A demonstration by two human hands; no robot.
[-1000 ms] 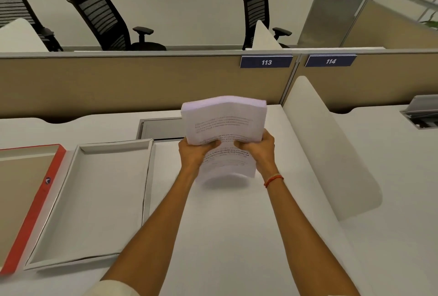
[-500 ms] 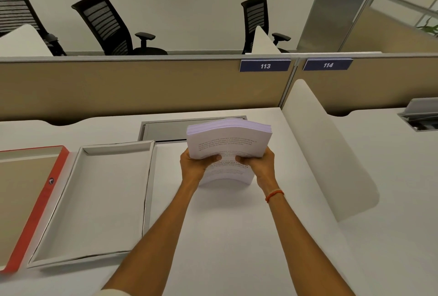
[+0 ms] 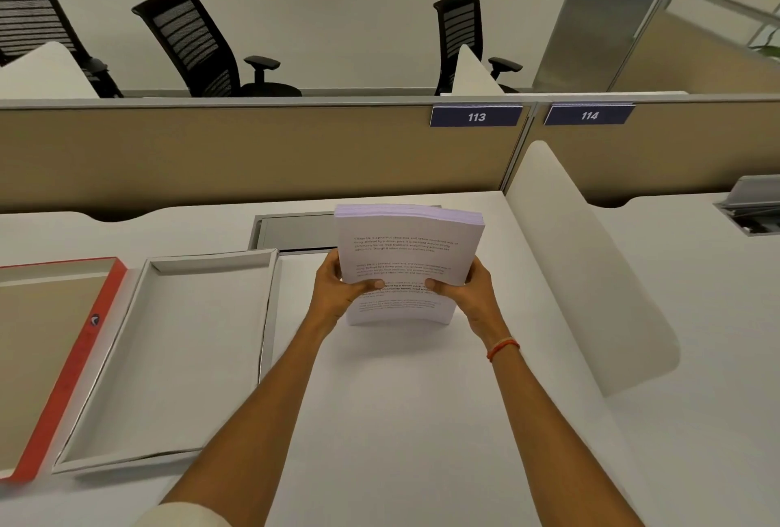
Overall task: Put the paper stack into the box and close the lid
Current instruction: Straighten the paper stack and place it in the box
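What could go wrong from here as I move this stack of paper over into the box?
1. Both hands, left hand and right hand, pinch only the lower part of the upright paper stack; the top sheets could fan or slide off.
2. The white box lies to the left, with raised walls; the stack's bottom edge might catch its near wall.

A: Where does the view sit?
B: On the person's head, one wide-angle camera, looking forward and down across the worktop (image 3: 401,421).
A: How near?
B: Arm's reach: both forearms run up from the bottom edge to the hands at mid-frame. The partition (image 3: 253,155) crosses behind, with chairs (image 3: 198,45) beyond it.
A: Any second view?
B: None, so nothing is shared.
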